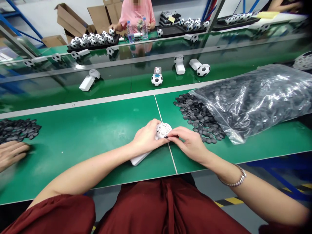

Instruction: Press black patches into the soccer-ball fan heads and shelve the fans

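My left hand (146, 138) is wrapped around a white hand-held fan (162, 130) with a round, ball-shaped grille head; its white handle (137, 160) rests on the green table (85, 136). My right hand (188, 143) pinches a small black piece (168, 137) against the fan head. Just right of my hands lies a heap of loose black pieces (198, 115), spilling from a clear plastic bag (255, 97) full of them.
Another person's hand (12, 154) rests at the left edge near a second pile of black pieces (18, 129). Finished football-patterned fans (157, 77) lie on the conveyor belt beyond. A person in pink sits at the far bench with trays of fans (94, 40).
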### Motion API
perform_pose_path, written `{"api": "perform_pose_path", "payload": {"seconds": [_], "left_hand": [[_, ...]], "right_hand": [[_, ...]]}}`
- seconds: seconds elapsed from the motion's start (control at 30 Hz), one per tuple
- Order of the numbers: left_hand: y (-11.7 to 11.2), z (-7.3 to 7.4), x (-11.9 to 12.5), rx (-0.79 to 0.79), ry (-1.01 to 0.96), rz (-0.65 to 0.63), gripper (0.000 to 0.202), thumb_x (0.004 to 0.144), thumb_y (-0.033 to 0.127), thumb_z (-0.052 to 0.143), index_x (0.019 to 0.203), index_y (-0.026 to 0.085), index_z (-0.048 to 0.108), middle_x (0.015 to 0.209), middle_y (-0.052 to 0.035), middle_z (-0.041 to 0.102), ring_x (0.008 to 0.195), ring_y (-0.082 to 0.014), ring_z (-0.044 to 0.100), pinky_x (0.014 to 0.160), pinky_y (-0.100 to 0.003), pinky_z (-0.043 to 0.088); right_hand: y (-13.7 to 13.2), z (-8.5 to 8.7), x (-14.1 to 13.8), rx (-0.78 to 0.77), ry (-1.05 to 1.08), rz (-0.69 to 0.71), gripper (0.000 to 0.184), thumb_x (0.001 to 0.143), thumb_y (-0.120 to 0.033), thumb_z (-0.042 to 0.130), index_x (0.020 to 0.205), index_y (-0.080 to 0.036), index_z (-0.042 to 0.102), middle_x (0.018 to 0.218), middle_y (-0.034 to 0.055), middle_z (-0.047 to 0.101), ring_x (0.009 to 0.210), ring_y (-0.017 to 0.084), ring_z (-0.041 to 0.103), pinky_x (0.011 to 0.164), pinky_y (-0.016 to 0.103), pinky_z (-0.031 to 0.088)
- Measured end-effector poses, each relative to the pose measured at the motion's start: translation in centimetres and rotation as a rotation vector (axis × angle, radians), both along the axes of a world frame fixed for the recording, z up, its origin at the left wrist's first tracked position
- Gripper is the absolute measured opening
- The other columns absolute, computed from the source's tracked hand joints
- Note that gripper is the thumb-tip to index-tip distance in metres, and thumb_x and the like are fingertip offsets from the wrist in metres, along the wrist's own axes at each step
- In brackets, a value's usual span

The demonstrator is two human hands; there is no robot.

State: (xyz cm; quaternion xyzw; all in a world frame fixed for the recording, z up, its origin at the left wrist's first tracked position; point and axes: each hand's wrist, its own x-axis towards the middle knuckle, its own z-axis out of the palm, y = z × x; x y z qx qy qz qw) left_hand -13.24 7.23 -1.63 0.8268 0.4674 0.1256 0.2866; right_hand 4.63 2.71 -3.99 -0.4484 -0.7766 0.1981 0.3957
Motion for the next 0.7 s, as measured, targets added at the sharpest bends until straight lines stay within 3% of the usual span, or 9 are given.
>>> {"api": "perform_pose_path", "payload": {"seconds": [0.23,0.37,0.47,0.6,0.7], "left_hand": [[0.0,-0.1,0.0,0.024,0.006,-0.007,0.050,0.072,0.052,0.056,0.107,0.021,0.041,0.105,-0.0069,0.056,0.091,-0.0248,0.057,0.073,-0.037,0.047],[0.0,-0.1,-0.2,0.015,-0.007,-0.025,0.047,0.072,0.051,0.056,0.106,0.021,0.042,0.104,-0.0063,0.056,0.089,-0.0239,0.057,0.071,-0.036,0.047],[0.1,-0.2,-0.2,0.007,-0.031,-0.026,0.048,0.071,0.051,0.058,0.106,0.021,0.043,0.106,-0.0060,0.056,0.090,-0.0235,0.057,0.071,-0.036,0.047],[0.3,-0.4,-0.3,-0.008,-0.060,-0.007,0.051,0.068,0.050,0.062,0.106,0.021,0.043,0.105,-0.0053,0.056,0.090,-0.0233,0.056,0.069,-0.034,0.047],[0.5,-0.7,-0.3,-0.008,-0.086,-0.012,0.054,0.066,0.048,0.065,0.107,0.021,0.043,0.105,-0.0055,0.056,0.090,-0.0231,0.056,0.069,-0.034,0.047]], "right_hand": [[1.4,0.1,0.3,-0.108,0.045,0.022,0.002,0.081,-0.022,0.059,0.080,-0.020,0.060,0.078,0.0019,0.058,0.075,0.016,0.055,0.067,0.029,0.046],[1.8,0.2,0.2,-0.150,0.059,0.014,0.007,0.079,-0.022,0.062,0.080,-0.019,0.056,0.081,0.0020,0.054,0.072,0.014,0.053,0.062,0.026,0.045],[1.3,0.2,0.0,-0.103,0.015,0.033,0.000,0.082,-0.019,0.057,0.082,-0.020,0.057,0.082,0.0026,0.054,0.075,0.015,0.054,0.067,0.028,0.046],[0.1,0.1,-0.5,-0.001,-0.028,0.004,0.009,0.086,-0.017,0.050,0.089,-0.020,0.058,0.085,0.0043,0.058,0.082,0.017,0.056,0.073,0.031,0.047],[-0.6,-0.1,-0.9,-0.029,-0.036,-0.034,0.010,0.086,-0.017,0.050,0.092,-0.020,0.057,0.086,0.0046,0.060,0.082,0.017,0.057,0.072,0.031,0.048]]}}
